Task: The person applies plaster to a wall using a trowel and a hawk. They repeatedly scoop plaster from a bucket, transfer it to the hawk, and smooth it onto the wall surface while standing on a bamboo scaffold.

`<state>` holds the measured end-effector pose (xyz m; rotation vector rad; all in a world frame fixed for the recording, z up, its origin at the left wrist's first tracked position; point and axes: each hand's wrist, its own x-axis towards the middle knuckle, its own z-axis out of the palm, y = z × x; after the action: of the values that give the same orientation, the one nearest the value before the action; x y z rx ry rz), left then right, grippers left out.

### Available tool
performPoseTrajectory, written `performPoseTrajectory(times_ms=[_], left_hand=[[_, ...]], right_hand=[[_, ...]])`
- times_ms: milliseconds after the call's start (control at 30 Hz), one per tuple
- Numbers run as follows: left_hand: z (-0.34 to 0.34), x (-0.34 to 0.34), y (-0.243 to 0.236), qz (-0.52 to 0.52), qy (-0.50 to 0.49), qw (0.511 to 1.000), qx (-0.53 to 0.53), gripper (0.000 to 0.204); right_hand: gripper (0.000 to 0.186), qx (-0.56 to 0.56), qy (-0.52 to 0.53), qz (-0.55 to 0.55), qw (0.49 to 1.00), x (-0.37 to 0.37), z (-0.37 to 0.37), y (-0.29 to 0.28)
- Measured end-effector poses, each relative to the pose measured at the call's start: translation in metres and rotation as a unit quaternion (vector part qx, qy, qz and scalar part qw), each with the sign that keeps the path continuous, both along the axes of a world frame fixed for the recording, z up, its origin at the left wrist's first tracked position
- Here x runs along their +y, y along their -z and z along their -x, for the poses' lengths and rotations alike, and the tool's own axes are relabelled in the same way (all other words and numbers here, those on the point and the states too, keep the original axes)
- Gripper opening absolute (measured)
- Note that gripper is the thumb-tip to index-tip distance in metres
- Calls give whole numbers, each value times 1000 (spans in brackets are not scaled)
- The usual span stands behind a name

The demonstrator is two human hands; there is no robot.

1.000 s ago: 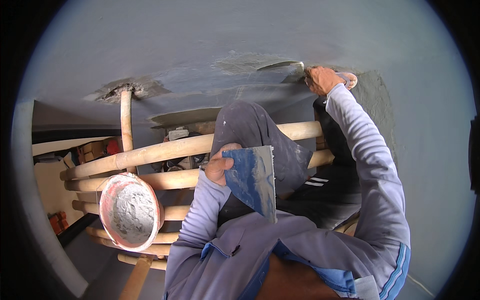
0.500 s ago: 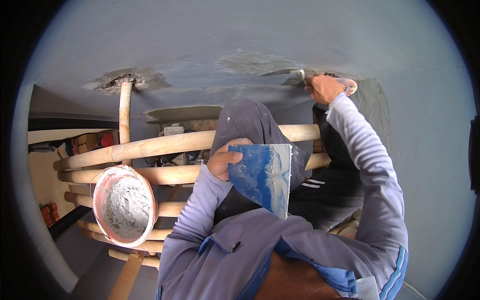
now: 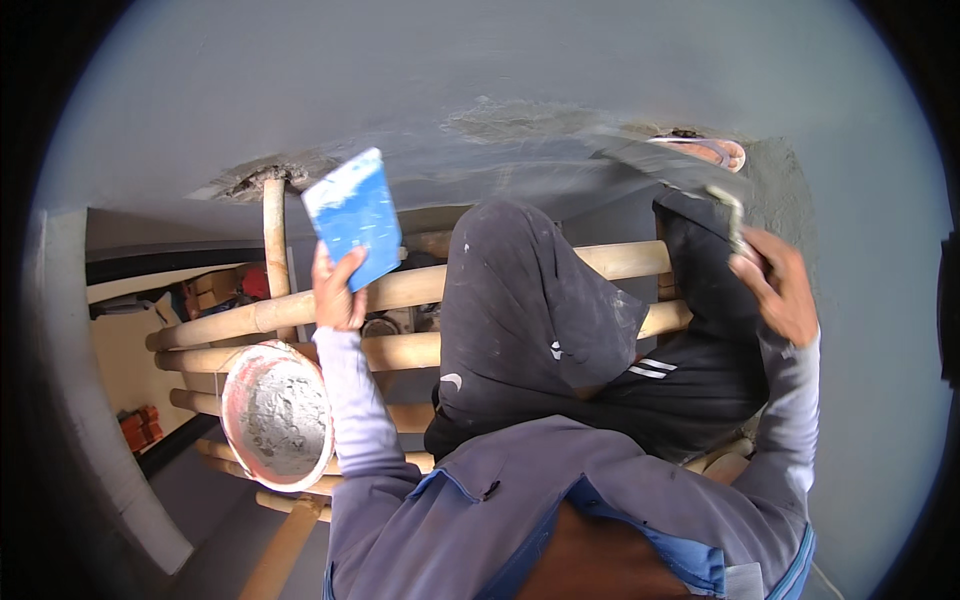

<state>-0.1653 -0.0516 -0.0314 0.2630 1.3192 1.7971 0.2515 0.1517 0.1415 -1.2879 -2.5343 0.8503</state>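
My left hand grips the lower edge of a blue flat board with whitish smears, held up in front of the grey wall. In my right hand is a trowel, held by its handle. The trowel's grey blade is blurred and reaches left near the wall, above my right leg. A rough grey plaster patch marks the wall left of the blade. Below my left hand stands a pinkish bucket holding pale wet plaster.
Several bamboo poles run crosswise beneath my bent legs. An upright bamboo pole meets the wall at a broken hole. My sandalled foot rests against the wall. Reddish blocks lie lower down on the left.
My left hand has swung the blue board up and left, away from my lap. My right hand has drawn back from the wall, down and right, with the trowel.
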Motion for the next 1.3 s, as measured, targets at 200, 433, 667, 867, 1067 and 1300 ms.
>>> performPoseTrajectory(times_ms=[200, 433, 667, 867, 1067, 1300], left_hand=[[-7, 77, 79, 105, 199, 971, -79, 36], [-27, 120, 127, 107, 270, 943, -163, 38], [-32, 126, 135, 173, 216, 950, -145, 31], [-24, 163, 160, 192, 297, 927, -123, 31], [-28, 187, 155, 205, 255, 924, -199, 23], [-23, 201, 152, 188, 216, 928, -238, 16]], right_hand=[[42, 441, 220, 120, 862, -47, -61, 46], [40, 500, 302, 125, 802, -47, -68, 71], [44, 330, 253, 132, 900, -48, -54, 82], [41, 341, 251, 161, 891, -49, -47, 78], [41, 338, 279, 167, 883, -49, -50, 79], [41, 334, 277, 171, 885, -48, -52, 78]])
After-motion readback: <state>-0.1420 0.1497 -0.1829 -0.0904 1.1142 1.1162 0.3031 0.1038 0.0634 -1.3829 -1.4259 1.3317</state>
